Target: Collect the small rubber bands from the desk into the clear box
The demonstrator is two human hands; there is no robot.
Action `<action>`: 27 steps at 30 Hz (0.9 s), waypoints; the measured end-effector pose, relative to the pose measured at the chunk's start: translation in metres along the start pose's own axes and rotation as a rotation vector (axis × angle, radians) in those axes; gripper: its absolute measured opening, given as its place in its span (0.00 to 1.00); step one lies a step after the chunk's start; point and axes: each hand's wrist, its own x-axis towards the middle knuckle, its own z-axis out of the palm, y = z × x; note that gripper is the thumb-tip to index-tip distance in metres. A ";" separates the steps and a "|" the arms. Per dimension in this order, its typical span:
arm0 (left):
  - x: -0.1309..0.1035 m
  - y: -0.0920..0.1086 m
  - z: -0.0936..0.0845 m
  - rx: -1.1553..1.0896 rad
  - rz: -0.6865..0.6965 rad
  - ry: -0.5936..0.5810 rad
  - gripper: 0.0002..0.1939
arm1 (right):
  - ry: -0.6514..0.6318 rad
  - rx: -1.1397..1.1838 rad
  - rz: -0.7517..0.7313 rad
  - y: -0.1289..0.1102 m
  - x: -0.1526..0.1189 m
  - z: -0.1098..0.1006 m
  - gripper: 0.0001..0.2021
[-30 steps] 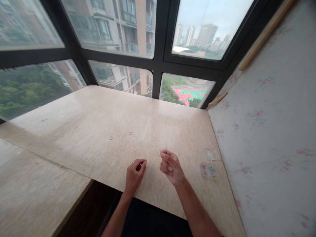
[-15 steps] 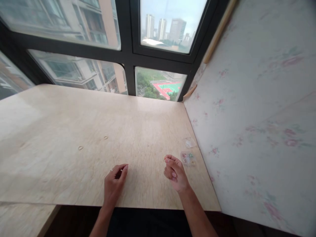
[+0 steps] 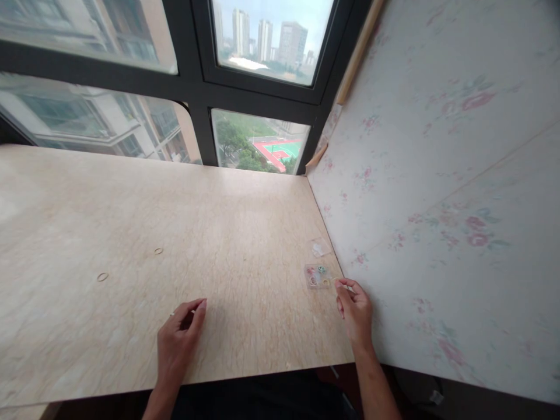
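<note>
Near the wall, my right hand (image 3: 355, 309) pinches a small yellow rubber band (image 3: 335, 280) between thumb and fingertips. Just left of those fingertips lies a clear compartment box (image 3: 317, 276) with small red, pink, green and yellow bands in it. My left hand (image 3: 180, 335) rests on the tabletop, thumb and index finger pressed together, and nothing shows between them. It wears a ring on one finger. To its upper left, two thin bands lie apart on the surface, one nearer (image 3: 102, 277) and one farther (image 3: 158, 251).
Behind the box is a clear plastic piece (image 3: 321, 248), perhaps its lid. The pale marbled tabletop (image 3: 245, 227) meets a flowered wall (image 3: 420, 175) on the right and a dark-framed window (image 3: 192, 111) at the back.
My right hand has moved right, past the box to its wall side, with the yellow rubber band. The view has turned right. My left hand keeps its pose on the tabletop.
</note>
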 end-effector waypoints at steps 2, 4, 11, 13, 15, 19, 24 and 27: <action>0.000 0.000 0.000 0.006 0.008 0.002 0.18 | 0.005 -0.171 -0.052 0.000 0.003 0.002 0.15; -0.001 -0.001 0.000 0.013 0.014 0.000 0.18 | 0.026 -0.314 -0.116 -0.002 0.004 0.006 0.14; 0.000 -0.005 0.002 0.004 0.023 0.003 0.17 | -0.084 -0.276 -0.183 -0.004 -0.019 0.027 0.14; -0.001 -0.006 0.002 -0.016 0.012 0.001 0.17 | -0.211 -0.266 -0.235 0.002 -0.032 0.037 0.13; -0.001 -0.006 0.000 -0.065 -0.016 -0.015 0.16 | -0.350 -0.310 -0.302 0.012 -0.045 0.045 0.12; 0.003 -0.006 -0.007 -0.225 -0.137 -0.091 0.17 | -0.449 -0.409 -0.407 0.029 -0.058 0.055 0.14; 0.019 -0.011 -0.019 -0.349 -0.215 -0.118 0.19 | -0.402 -0.404 -0.378 0.034 -0.050 0.057 0.18; 0.041 -0.019 -0.028 -0.282 -0.200 -0.089 0.20 | -0.418 -0.387 -0.347 0.033 -0.046 0.057 0.19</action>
